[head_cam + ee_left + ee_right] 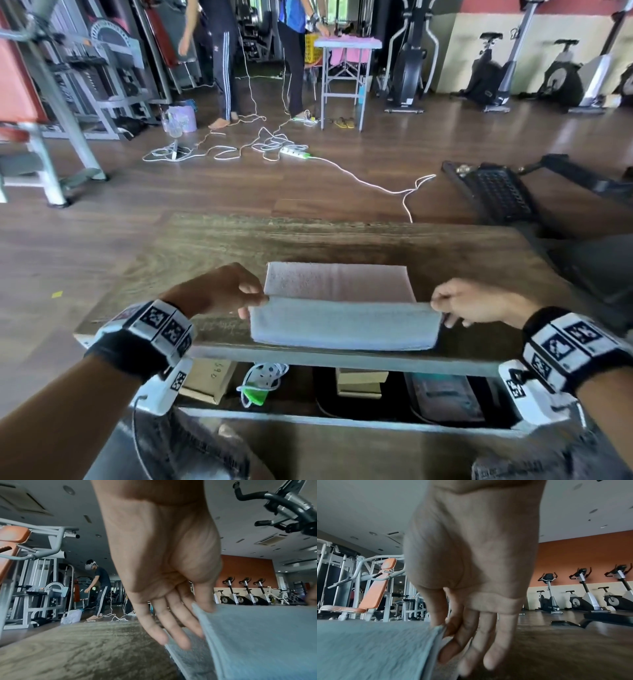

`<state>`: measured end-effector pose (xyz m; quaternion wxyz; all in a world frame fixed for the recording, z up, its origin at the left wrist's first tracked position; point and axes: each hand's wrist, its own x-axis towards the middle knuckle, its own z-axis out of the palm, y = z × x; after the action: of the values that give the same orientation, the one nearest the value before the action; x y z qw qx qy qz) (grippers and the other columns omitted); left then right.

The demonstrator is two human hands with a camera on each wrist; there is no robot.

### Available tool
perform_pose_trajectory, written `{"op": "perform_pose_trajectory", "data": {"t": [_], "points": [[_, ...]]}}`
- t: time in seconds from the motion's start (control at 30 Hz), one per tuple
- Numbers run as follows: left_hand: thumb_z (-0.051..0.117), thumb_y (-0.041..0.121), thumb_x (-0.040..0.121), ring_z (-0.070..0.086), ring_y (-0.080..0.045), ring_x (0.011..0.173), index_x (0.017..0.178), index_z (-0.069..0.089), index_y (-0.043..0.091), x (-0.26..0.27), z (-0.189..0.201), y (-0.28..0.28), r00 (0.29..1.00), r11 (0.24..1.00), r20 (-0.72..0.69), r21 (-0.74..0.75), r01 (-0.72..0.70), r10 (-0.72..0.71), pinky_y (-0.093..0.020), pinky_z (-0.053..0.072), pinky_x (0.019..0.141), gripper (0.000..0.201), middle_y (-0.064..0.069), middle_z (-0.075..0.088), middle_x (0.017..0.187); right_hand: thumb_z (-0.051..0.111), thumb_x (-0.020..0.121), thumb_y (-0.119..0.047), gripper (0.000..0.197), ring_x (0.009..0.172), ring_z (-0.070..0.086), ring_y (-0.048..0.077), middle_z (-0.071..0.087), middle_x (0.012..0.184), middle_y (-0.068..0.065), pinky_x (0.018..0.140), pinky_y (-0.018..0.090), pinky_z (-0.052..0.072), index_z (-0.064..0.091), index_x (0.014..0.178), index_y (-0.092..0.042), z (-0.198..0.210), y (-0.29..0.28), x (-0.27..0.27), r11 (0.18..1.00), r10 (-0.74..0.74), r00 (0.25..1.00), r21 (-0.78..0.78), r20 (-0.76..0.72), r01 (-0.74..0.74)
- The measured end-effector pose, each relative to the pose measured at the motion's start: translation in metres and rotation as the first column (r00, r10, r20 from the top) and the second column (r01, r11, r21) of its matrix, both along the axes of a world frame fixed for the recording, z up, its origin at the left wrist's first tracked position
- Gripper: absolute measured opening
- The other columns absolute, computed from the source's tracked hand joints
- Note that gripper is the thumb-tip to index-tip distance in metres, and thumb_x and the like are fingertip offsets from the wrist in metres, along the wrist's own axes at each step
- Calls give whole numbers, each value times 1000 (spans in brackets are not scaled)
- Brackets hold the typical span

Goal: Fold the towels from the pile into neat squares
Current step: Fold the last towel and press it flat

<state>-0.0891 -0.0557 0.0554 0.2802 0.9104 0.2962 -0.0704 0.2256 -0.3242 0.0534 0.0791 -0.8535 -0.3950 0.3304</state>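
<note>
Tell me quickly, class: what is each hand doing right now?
Left hand: closed, pinching the left corner of the blue towel.
Right hand: closed, pinching the towel's right corner.

The place was a gym. Exercise bikes (489, 68) stood in a row along an orange and cream wall (573, 555), and an elliptical trainer (411, 58) stood near them. On the other side were weight machines (102, 68) with grey metal frames and an orange padded bench (375, 588). The floor (342, 164) was dark wood plank, with white cables (239, 147) and a power strip (294, 153) lying loose across it. Recessed lights and air-conditioning vents (269, 539) were set into the ceiling. Two people (219, 51) stood by a small folding table (346, 44) further back.
</note>
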Motion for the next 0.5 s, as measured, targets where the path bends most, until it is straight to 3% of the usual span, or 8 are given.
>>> {"op": "perform_pose_trajectory", "data": {"t": [0.1,0.2,0.27,0.33,0.5], "points": [[65,34,92,61,-9,81,98,76,20,16,-17,12,974,978,146,90,-189,175,-26,43,81,18,10,65,83,50,103,-22,19,89,68,21,70,95,4,77,36,50,64,91,-17,-11,19,7,973,-71,993,224,96,48],[67,29,91,60,-9,83,92,75,16,35,-30,27,929,956,300,127,-263,216,-25,46,78,15,5,66,91,53,100,-16,17,90,63,25,68,92,4,77,40,51,65,89,-13,-22,42,15,923,-163,965,376,204,77],[67,28,91,60,-2,77,91,72,17,47,-36,35,913,949,339,134,-286,227,-20,49,70,12,7,66,87,51,98,-9,15,81,59,18,64,90,1,63,31,45,64,92,-11,-27,57,19,918,-209,941,384,266,95],[65,27,93,59,0,75,92,70,16,59,-42,43,906,938,351,160,-308,238,-12,43,61,12,7,65,85,49,95,-4,17,73,54,12,60,86,-3,55,26,37,63,91,-14,-36,71,27,918,-250,919,378,305,124],[64,27,93,65,-11,81,94,69,16,86,-64,66,906,918,317,186,-351,282,-22,51,69,12,1,70,92,51,92,-3,21,76,56,17,60,83,-4,63,31,42,60,83,-19,-65,101,47,902,-306,898,397,315,168]]}}
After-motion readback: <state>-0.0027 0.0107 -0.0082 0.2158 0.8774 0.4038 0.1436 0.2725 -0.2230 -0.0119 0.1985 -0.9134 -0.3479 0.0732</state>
